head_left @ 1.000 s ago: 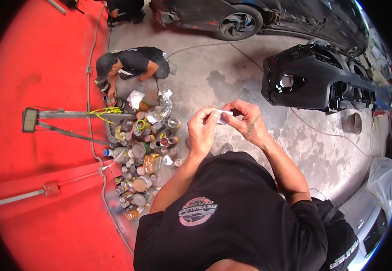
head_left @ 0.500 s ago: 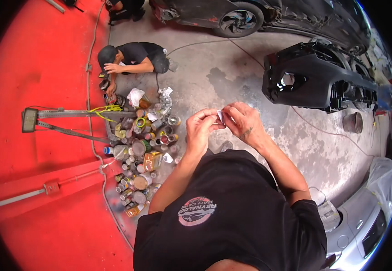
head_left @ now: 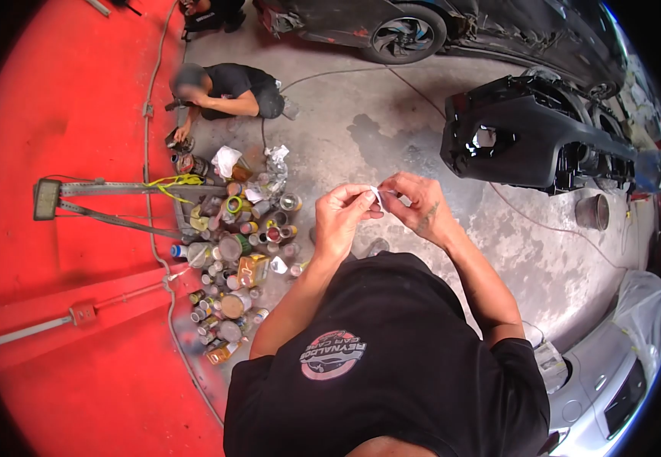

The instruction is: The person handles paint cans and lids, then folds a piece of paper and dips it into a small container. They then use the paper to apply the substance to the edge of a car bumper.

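Note:
A small white piece [head_left: 377, 199], thin like paper or film, is between my two hands in front of my chest. The thumb and fingers of my left hand [head_left: 339, 217] pinch its left side. From the other side, my right hand [head_left: 419, 204] grips its edge with bent fingers, the fingertips close to those of my left hand. What exactly the piece is cannot be made out.
Many cans and bottles [head_left: 233, 247] crowd the floor at left, beside a metal stand [head_left: 109, 190] and red wall [head_left: 64, 266]. A co-worker [head_left: 231, 87] crouches behind them. A black bumper [head_left: 528, 137], dark car [head_left: 498, 38], bucket [head_left: 592, 212] and silver car [head_left: 597, 388] lie rightward.
The white piece has turned and shows a narrow, curved shape between my fingers. My hands have shifted slightly. The co-worker's head and raised hand have moved a little to the right.

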Motion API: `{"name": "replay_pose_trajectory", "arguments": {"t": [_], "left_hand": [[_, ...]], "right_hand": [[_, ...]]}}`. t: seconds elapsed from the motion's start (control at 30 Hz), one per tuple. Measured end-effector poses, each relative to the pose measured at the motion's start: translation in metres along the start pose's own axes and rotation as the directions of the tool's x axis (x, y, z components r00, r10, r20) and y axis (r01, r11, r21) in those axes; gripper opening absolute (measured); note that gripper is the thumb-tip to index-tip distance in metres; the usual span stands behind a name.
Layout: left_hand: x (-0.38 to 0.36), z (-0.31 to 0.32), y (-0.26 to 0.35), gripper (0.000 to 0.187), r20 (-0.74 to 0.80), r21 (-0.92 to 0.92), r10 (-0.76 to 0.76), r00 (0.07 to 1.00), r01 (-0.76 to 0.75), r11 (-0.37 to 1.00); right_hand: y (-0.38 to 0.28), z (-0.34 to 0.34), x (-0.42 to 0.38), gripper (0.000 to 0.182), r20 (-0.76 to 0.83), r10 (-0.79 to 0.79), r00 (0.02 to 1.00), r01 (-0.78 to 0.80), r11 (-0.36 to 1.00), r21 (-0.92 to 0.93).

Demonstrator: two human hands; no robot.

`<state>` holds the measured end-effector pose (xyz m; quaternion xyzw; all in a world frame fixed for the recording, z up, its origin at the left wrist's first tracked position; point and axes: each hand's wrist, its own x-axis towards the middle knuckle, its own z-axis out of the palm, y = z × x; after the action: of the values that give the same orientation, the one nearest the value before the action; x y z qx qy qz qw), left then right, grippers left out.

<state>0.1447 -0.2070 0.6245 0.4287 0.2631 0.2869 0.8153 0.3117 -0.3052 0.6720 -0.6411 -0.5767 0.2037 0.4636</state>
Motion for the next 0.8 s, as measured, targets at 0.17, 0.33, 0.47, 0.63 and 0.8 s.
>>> {"name": "replay_pose_trajectory", "arguments": {"t": [0.17, 0.33, 0.47, 0.63, 0.8], "left_hand": [[0.004, 0.003, 0.0, 0.017, 0.008, 0.01, 0.022, 1.0, -0.022, 1.0], [0.006, 0.009, 0.002, 0.018, -0.003, 0.044, 0.07, 0.998, -0.069, 0.997], [0.007, 0.009, 0.001, 0.018, 0.017, 0.11, 0.126, 0.992, -0.127, 0.986], [0.009, 0.007, 0.0, 0.016, -0.036, 0.129, 0.146, 0.989, -0.14, 0.982], [0.011, 0.009, -0.004, 0.016, -0.007, 0.142, 0.205, 0.979, -0.202, 0.969]], "right_hand": [[-0.003, -0.008, 0.003, 0.013, 0.06, 0.111, 0.992, -0.114, 0.992, 0.051], [0.0, -0.011, 0.004, 0.016, 0.079, 0.149, 0.986, -0.158, 0.98, 0.121], [0.001, -0.014, 0.004, 0.02, 0.125, 0.2, 0.972, -0.216, 0.967, 0.136], [-0.004, -0.006, 0.001, 0.025, 0.049, 0.364, 0.93, -0.362, 0.885, 0.291], [0.013, 0.007, -0.001, 0.026, 0.077, 0.445, 0.892, -0.428, 0.779, 0.458]]}}
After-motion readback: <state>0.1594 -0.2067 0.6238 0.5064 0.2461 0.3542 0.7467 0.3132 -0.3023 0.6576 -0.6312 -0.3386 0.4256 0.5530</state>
